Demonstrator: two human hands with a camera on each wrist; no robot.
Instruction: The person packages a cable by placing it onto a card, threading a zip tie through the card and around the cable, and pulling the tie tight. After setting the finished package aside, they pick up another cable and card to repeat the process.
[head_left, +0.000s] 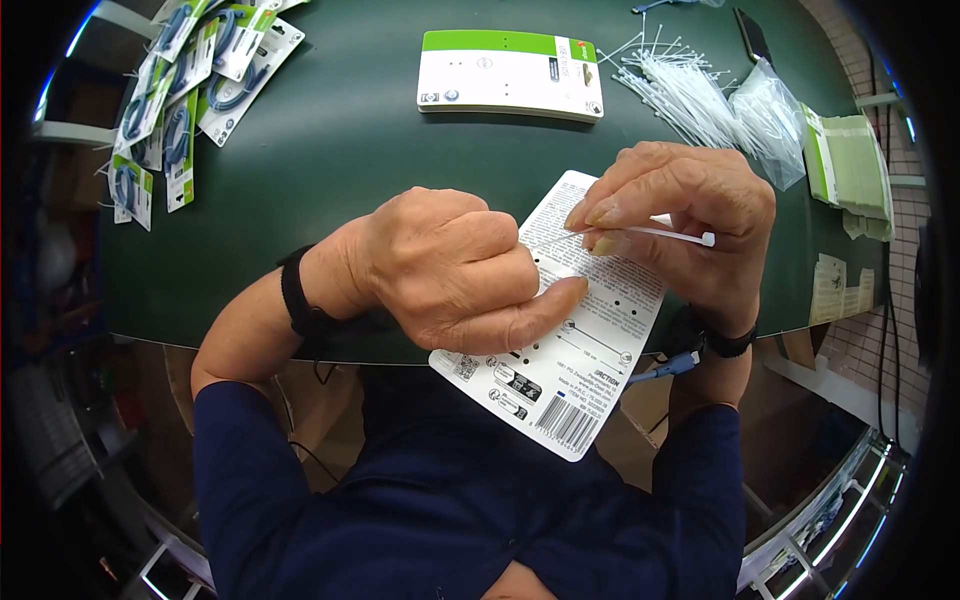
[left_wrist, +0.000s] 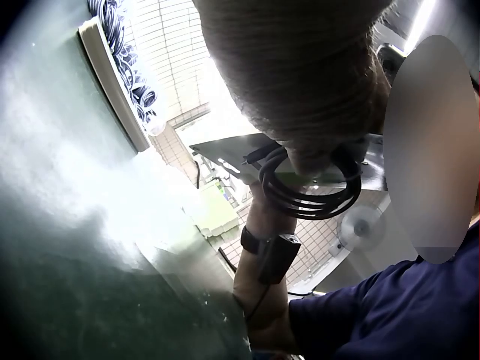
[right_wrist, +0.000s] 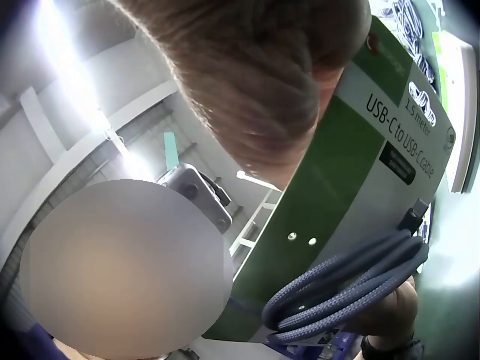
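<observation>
Here, in the head view, the left hand (head_left: pixel 450 265) grips a printed backing card (head_left: pixel 560 340) above the near edge of the green bench (head_left: pixel 350 140), fingers curled round it and the thumb pressed along its printed back. The right hand (head_left: pixel 690 225) pinches a white cable tie (head_left: pixel 670 234) between thumb and forefinger at the card's upper edge. A blue plug end (head_left: pixel 680 364) shows from beneath the card, just below the right wrist. Judging by this, the tie is being worked at the card and is not yet drawn tight. Farther off lie a stack of blank cards (head_left: pixel 510 72), a loose heap of cable ties (head_left: pixel 680 90) beside a clear bag (head_left: pixel 772 120), and, at the far left, a pile of finished packs (head_left: pixel 185 90), so several packs look done and many ties remain.

In the left wrist view, the hand fills the top of the frame, with a coiled cable (left_wrist: pixel 311 191) looped just beneath it; how the fingers lie cannot be told here.

In the right wrist view, the card's green front reads USB-C to USB-C, and the braided blue-grey coil sits against it at the lower right.
</observation>
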